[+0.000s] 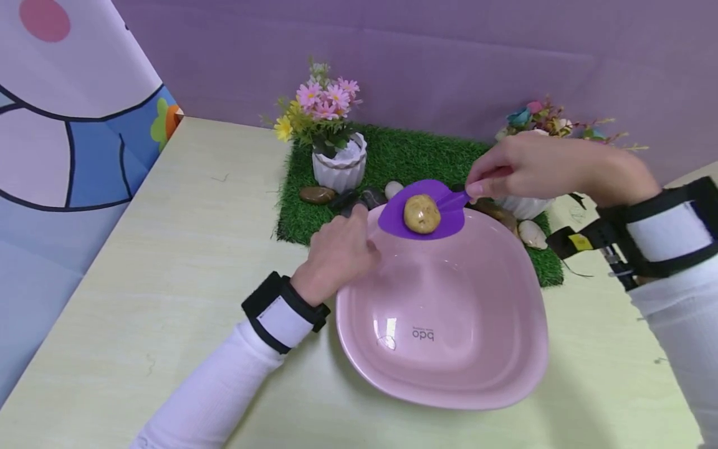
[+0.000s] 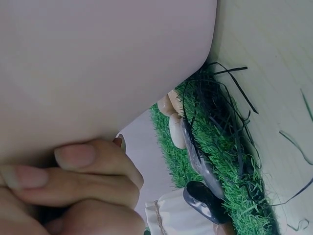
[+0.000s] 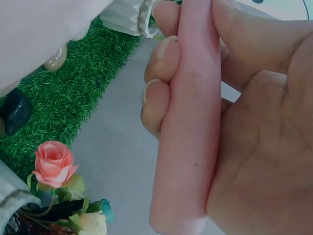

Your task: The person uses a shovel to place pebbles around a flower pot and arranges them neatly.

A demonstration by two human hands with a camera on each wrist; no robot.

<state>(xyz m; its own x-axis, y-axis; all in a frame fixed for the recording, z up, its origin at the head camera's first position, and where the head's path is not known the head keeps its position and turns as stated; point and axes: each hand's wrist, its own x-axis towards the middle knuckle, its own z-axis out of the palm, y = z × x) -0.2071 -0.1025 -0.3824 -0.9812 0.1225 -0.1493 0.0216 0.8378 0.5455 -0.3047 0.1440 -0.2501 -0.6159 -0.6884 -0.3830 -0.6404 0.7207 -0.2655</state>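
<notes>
A pink plastic basin (image 1: 443, 368) stands on the table. My left hand (image 1: 344, 252) grips its rim at the far left; in the left wrist view the fingers (image 2: 83, 186) curl against the basin's outer wall (image 2: 98, 63). With my right hand (image 1: 516, 168) I hold a purple spatula (image 1: 392, 215) with a broad flat blade. The blade overlaps the basin's far rim in the head view, with a round yellow-brown potato (image 1: 422, 214) on it. In the right wrist view my fingers (image 3: 164, 58) and thumb wrap the thick pink handle (image 3: 188, 142).
Behind the basin lies an artificial grass mat (image 1: 404, 149) with several smooth stones (image 1: 316, 195) along it. A white pot with pink and yellow flowers (image 1: 339, 162) stands at the back left. Another flower pot (image 1: 524, 207) is partly hidden behind my right hand.
</notes>
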